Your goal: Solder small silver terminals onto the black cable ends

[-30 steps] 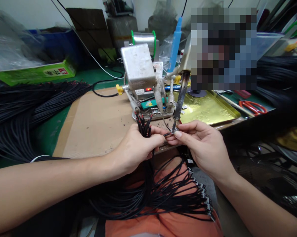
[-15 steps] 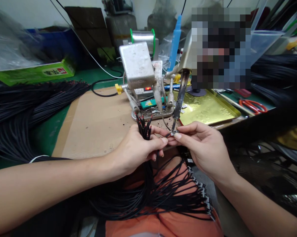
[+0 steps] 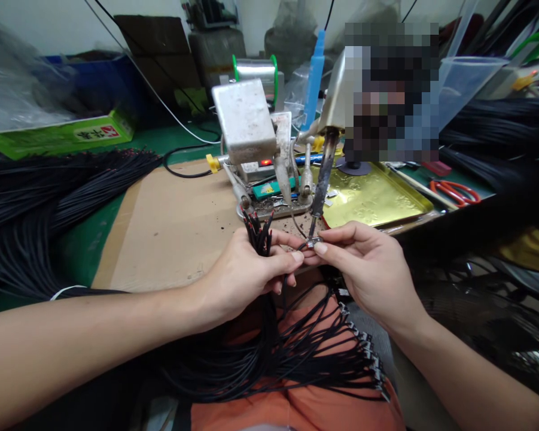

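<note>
My left hand (image 3: 269, 263) is closed around a bundle of black cables (image 3: 259, 236) whose stripped ends show red wires. Between its thumb and fingers it also pinches the end of a single cable. My right hand (image 3: 363, 260) pinches a small silver metal connector (image 3: 313, 242) at that cable's end. The tip of a mounted soldering iron (image 3: 323, 179) comes down onto the connector. Thin solder wire (image 3: 297, 224) from a feed nozzle (image 3: 283, 182) reaches the same spot. Across my lap lie cables (image 3: 269, 359) with metal connectors (image 3: 368, 353) on their ends.
A silver soldering stand box (image 3: 243, 120) rises from the cardboard (image 3: 161, 230). Behind it is a solder spool (image 3: 255, 78). To the right are a gold tray (image 3: 381, 197) and orange-handled scissors (image 3: 455, 193). Piles of black cables (image 3: 49, 215) lie at the left.
The view has shifted slightly. Both hands stay in almost the same place, with the connector still held at the iron's tip.
</note>
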Motion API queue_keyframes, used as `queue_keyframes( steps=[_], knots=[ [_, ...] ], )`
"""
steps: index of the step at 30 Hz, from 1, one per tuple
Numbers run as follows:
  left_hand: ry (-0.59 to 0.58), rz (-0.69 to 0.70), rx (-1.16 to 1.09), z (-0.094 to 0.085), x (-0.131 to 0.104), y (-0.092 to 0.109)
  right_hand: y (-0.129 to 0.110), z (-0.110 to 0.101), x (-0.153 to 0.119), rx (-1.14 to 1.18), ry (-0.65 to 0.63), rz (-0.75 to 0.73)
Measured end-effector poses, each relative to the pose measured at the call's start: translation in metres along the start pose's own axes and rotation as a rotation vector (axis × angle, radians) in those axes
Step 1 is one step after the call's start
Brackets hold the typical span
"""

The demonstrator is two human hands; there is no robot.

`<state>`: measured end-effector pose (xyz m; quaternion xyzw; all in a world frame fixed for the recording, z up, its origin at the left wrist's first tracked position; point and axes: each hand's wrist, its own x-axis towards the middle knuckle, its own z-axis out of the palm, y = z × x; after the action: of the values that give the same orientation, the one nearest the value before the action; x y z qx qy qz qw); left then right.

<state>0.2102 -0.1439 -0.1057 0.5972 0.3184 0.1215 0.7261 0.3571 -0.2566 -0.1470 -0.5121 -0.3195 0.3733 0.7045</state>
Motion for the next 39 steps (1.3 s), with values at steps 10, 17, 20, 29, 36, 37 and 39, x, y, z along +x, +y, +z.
queue_keyframes(
  steps=[10,17,20,29,36,37,39],
  knots=[
    [-0.001,0.005,0.021,-0.001,-0.003,-0.001,-0.004,0.001,-0.003,-0.023,0.02,0.014],
    [-0.013,0.025,0.05,0.0,-0.003,-0.003,-0.006,0.002,-0.006,-0.056,0.027,0.009],
    [-0.017,0.029,0.082,0.0,-0.004,-0.002,-0.007,0.001,-0.008,-0.079,0.03,-0.017],
    [-0.013,-0.01,0.171,0.011,-0.012,0.006,-0.019,-0.005,-0.022,-0.294,0.015,-0.085],
    [-0.118,-0.023,0.191,0.015,-0.015,0.005,-0.049,-0.039,-0.018,-0.641,-0.282,-0.044],
    [-0.147,-0.031,0.18,0.014,-0.015,0.004,-0.056,-0.05,-0.015,-0.729,-0.324,-0.027],
    [-0.221,-0.045,0.152,0.012,-0.014,0.001,-0.07,-0.072,-0.012,-0.916,-0.4,-0.034]
  ],
)
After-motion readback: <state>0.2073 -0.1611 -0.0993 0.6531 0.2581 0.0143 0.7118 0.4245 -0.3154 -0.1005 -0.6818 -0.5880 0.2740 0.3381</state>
